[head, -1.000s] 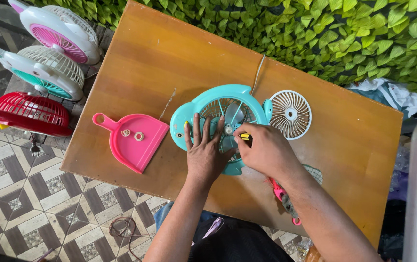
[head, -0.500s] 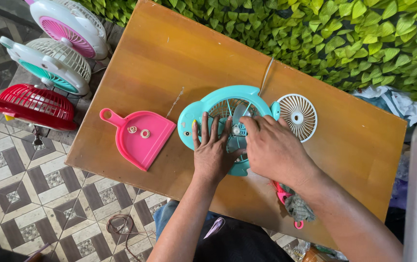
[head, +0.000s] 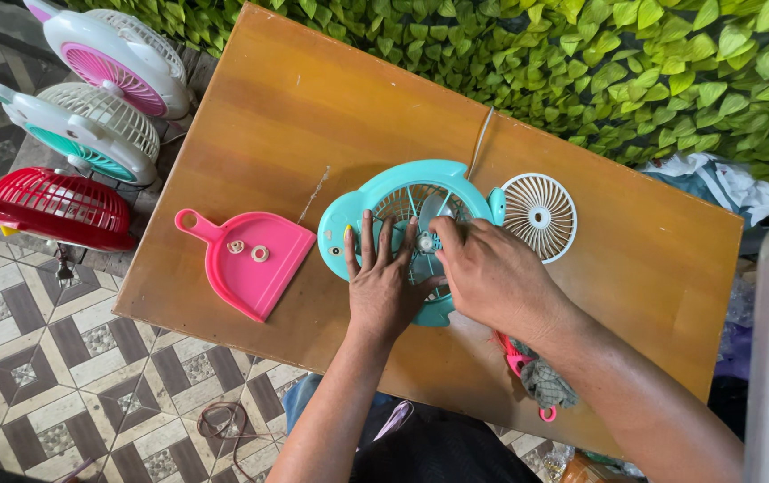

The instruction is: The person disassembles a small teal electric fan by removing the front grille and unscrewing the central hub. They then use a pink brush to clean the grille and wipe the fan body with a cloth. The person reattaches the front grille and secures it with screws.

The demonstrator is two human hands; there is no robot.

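1. Three assembled small plastic fans, pink, teal and red [head: 54, 207], stand on the tiled floor left of the wooden table [head: 295, 107].
2. A pink plastic dustpan [head: 246, 264] holds two small loose ring-shaped parts, apparently not yet refitted.
3. The left hand [head: 386, 286] lies flat, fingers spread, on the open turquoise fan body [head: 376, 201] at mid-table.
4. The right hand [head: 492, 277] pinches narrowly at the hub.
5. The white round grille [head: 538, 216] lies beside it, off the fan.

Soft, even daylight (faint shadows), sharp throughout, mild edge distortion.
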